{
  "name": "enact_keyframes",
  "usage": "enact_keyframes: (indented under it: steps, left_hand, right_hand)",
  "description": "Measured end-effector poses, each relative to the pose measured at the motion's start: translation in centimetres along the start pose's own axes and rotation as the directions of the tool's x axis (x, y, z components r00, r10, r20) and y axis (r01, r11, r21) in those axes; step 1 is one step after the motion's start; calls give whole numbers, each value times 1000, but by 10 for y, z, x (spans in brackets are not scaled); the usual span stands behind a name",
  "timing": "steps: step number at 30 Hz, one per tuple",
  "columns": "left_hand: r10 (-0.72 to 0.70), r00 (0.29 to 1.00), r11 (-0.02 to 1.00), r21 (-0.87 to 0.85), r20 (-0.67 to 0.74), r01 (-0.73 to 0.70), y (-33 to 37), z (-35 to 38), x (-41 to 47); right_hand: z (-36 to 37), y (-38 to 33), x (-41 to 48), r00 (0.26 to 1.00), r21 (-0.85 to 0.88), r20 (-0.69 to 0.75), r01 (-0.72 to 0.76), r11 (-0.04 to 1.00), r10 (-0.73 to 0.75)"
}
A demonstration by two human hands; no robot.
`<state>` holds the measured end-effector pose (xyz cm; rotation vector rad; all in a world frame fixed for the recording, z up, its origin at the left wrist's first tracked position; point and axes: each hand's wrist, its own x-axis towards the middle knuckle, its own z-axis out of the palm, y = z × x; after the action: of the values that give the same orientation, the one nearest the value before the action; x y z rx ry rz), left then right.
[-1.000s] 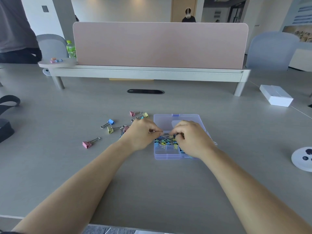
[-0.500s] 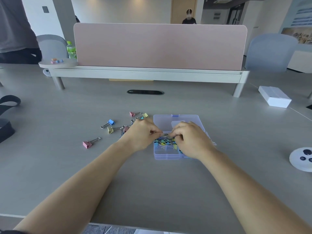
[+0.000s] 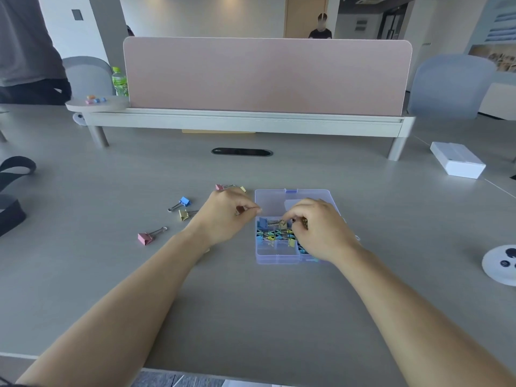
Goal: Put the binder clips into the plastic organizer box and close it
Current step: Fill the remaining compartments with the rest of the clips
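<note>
The plastic organizer box (image 3: 279, 259) sits open on the grey table (image 3: 251, 317), its clear lid (image 3: 282, 201) laid back flat on the far side with a small blue latch at the lid's far edge. I see the box's left and middle compartments packed with blue, green and yellow binder clips (image 3: 272, 236), while the compartments along its near wall look bare. My right hand (image 3: 318, 229) covers the box's right side, fingers curled down and pinching a dull yellow clip (image 3: 282, 224) in the far row. My left hand (image 3: 226, 216) hovers at the box's left rim, thumb and forefinger tips pressed together; I cannot tell whether anything is between them. Left of the box, loose clips lie apart from one another: a yellow clip (image 3: 183, 214) nearest, a blue clip (image 3: 184, 201) just beyond it, a pink clip (image 3: 145, 238) furthest left, and another pink clip (image 3: 219, 187) peeking out past my left knuckles. There is open tabletop between the box's near wall and the table's front edge. Well to the right of the box lies a white carton (image 3: 458, 163), and a round white disc (image 3: 499, 265) sits at the frame's right edge. Beyond the box is a black cable slot (image 3: 241, 152), then a pink divider panel (image 3: 265, 76)
</note>
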<state>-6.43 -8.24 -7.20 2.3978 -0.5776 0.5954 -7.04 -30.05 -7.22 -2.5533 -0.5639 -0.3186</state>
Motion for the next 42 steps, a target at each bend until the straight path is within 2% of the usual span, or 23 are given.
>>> enact_keyframes:
  steps: [5, 8, 17, 20, 22, 24, 26, 28, 31, 36, 40, 42]
  left_hand:
    - [-2, 1000, 997, 80, 11, 1, -7, -13, 0]
    - [-12, 1000, 997, 74, 12, 12, -8, -19, 0]
    - [2, 984, 999, 48, 176, -11, -1, -14, -3]
    - [-21, 992, 999, 49, 123, 15, 0, -29, -1]
    - [-102, 990, 995, 17, 93, 101, 0, -44, 1]
    - [-249, 955, 968, 24, 162, 248, -2, -59, 1]
    - [-379, 875, 923, 54, 301, 382, -8, -70, -1]
    - [-452, 798, 886, 99, 397, 453, -13, -76, -5]
    - [-514, 735, 855, 198, 443, 479, -18, -80, -7]
    - [-567, 692, 823, 263, 446, 504, -24, -93, -10]
    - [-659, 545, 747, 367, 519, 554, -29, -102, -14]
    - [-683, 513, 723, 382, 520, 575, -30, -104, -15]
  right_hand:
    - [-1, 0, -1, 1000, -2, 3, -2, 1000, 2]
    - [-2, -1, -2, 999, -26, 32, 7, 1000, -6]
    - [-2, -2, -2, 999, -18, 33, 7, 1000, -6]
    - [-3, -3, -2, 999, -16, 33, 2, 1000, -2]
    - [-3, -4, -3, 999, 2, 30, 18, 1000, -18]
    - [-3, -6, -4, 999, 30, 29, 37, 999, -38]
    - [-2, -8, -4, 998, 50, 28, 58, 997, -60]
    - [-1, -9, -4, 997, 54, 31, 71, 996, -73]
    - [-1, -7, -4, 997, 51, 29, 72, 996, -74]
    - [1, -6, -2, 997, 59, 25, 74, 996, -76]
    - [0, -7, -4, 997, 65, 25, 68, 996, -70]
    - [0, -7, -4, 997, 64, 26, 68, 996, -69]
